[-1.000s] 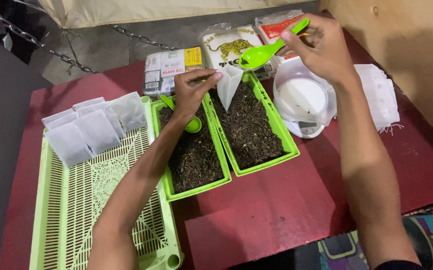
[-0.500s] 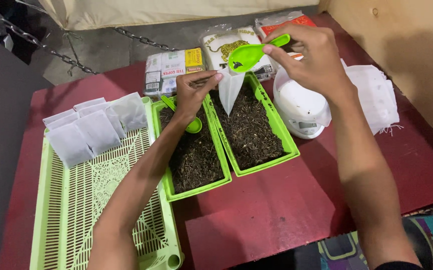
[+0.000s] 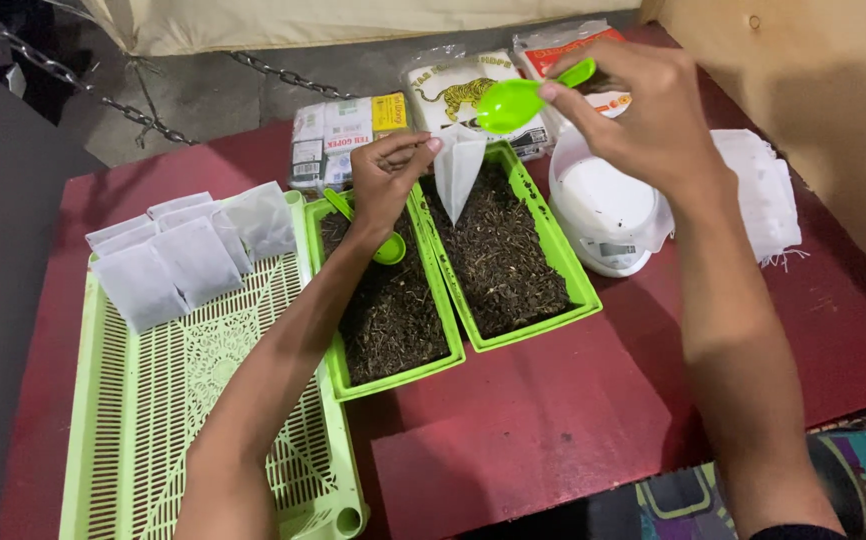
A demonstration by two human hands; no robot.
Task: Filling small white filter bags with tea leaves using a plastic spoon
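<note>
My left hand (image 3: 390,172) pinches the top of a small white filter bag (image 3: 459,170), which hangs open over the right green tray of dark loose tea (image 3: 506,258). Just above the bag's mouth, my right hand (image 3: 643,110) holds a green plastic scoop (image 3: 520,98) by its handle. A second green scoop (image 3: 371,237) lies in the left green tray of tea (image 3: 390,305), under my left wrist.
A large light-green slatted tray (image 3: 203,400) at left carries several filled white bags (image 3: 178,255). A white kitchen scale (image 3: 603,215) and a stack of empty white bags (image 3: 768,195) sit at right. Tea packets (image 3: 338,135) lie behind the trays on the red table (image 3: 553,420).
My right hand has carried the green scoop leftward, from above the scale to just over the mouth of the bag. The left hand has kept the bag in place.
</note>
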